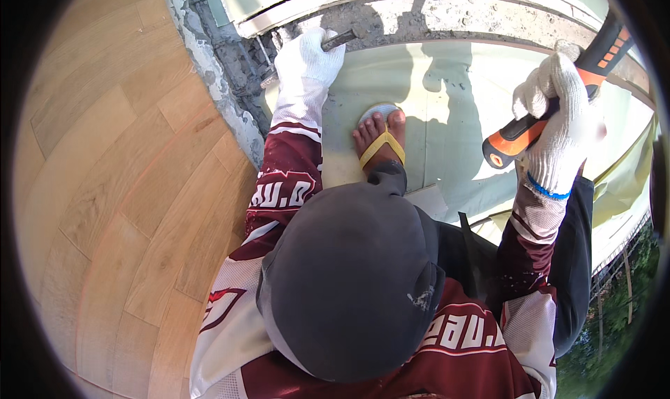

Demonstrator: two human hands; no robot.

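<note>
Two gloved hands: left hand (307,61) on chisel (340,40), right hand (558,120) on hammer (558,99).

Bright sun, hard shadows, fisheye edges w/ vignette.

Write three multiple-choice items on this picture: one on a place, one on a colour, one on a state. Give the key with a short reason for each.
1. Where does the tip of the dark metal chisel rest?
A. on the wooden plank floor
B. on the rough broken concrete edge by the pale frame
C. on the foot

2. What colour is the strap of the sandal on the bare foot?
A. yellow
B. blue
C. black

3. How does the right hand in its white knit glove hold the hammer with the orange and black handle?
A. lying flat on the floor
B. head pressed on the chisel
C. raised, clear of the chisel

Key: 1 B, the left hand holds the chisel against the crumbled concrete. 2 A, the strap is plainly yellow. 3 C, the hammer is lifted off to the right, well apart from the chisel.
</note>
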